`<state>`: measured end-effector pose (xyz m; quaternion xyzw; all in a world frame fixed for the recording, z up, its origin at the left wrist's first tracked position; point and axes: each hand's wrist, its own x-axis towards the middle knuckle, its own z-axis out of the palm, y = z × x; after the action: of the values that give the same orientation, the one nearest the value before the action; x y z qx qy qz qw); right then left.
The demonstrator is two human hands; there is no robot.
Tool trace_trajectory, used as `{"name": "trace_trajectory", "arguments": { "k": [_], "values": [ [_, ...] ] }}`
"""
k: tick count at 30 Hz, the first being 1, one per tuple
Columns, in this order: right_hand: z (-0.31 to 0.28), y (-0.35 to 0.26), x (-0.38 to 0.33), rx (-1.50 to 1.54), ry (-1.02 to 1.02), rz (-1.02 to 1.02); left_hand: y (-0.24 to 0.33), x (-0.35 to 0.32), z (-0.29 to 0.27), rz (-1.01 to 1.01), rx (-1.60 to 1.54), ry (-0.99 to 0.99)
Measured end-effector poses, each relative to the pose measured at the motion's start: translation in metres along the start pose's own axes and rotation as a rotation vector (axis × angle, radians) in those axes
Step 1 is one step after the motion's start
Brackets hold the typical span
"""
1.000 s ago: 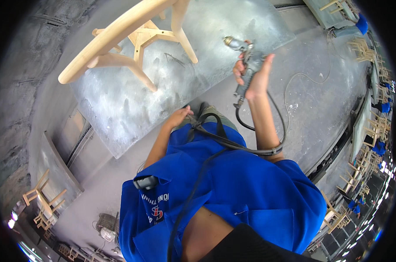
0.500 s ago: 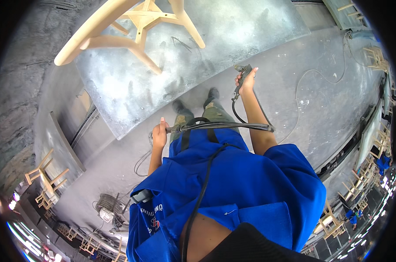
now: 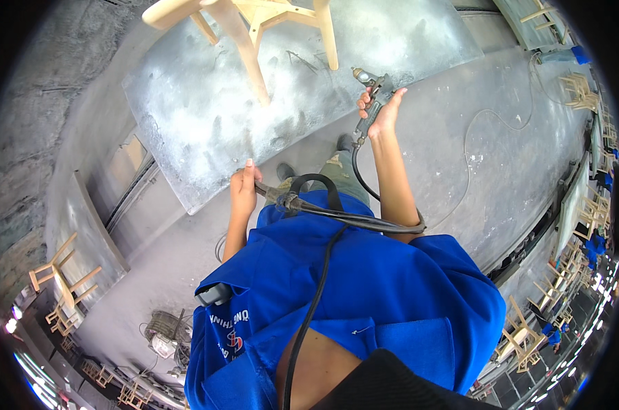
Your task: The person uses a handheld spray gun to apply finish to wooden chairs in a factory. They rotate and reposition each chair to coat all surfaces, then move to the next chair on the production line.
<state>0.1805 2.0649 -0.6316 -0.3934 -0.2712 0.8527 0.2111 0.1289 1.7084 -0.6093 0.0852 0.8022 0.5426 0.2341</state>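
My right hand (image 3: 389,115) is wrapped around the grip of a spray gun (image 3: 365,124), its nozzle end toward the far left. A black hose (image 3: 356,164) runs down from the gun's grip beside my forearm. At waist height, my left hand (image 3: 243,189) is closed on the end of a dark hose bundle (image 3: 354,219), which crosses in front of me to my right forearm. Beyond both hands, a pale wooden chair (image 3: 258,76) stands over a large grey metal sheet (image 3: 179,130) dusted with white; its top is cut off by the frame's edge.
A thin hose (image 3: 468,137) snakes over the grey floor on the right. A coiled hose reel (image 3: 166,328) sits behind me on the left. More wooden chairs stand along both sides, one at the left (image 3: 63,277). People in blue (image 3: 596,249) are far off at the right.
My right hand has moved away from my body with the spray gun, closer to the chair. The left hand has also gone forward slightly with the hose bundle. In the picture, the chair appears shifted up and right.
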Motion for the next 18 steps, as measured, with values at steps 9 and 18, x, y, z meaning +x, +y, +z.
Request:
{"name": "trace_trajectory", "arguments": {
  "k": [9, 18],
  "values": [
    [-0.019, 0.115, 0.013, 0.086, -0.084, 0.208, -0.026, -0.018, -0.052, -0.049, 0.091, -0.056],
    [-0.040, 0.219, 0.049, -0.005, 0.317, 0.400, -0.049, -0.020, -0.101, -0.073, 0.093, 0.117]
  ]
}}
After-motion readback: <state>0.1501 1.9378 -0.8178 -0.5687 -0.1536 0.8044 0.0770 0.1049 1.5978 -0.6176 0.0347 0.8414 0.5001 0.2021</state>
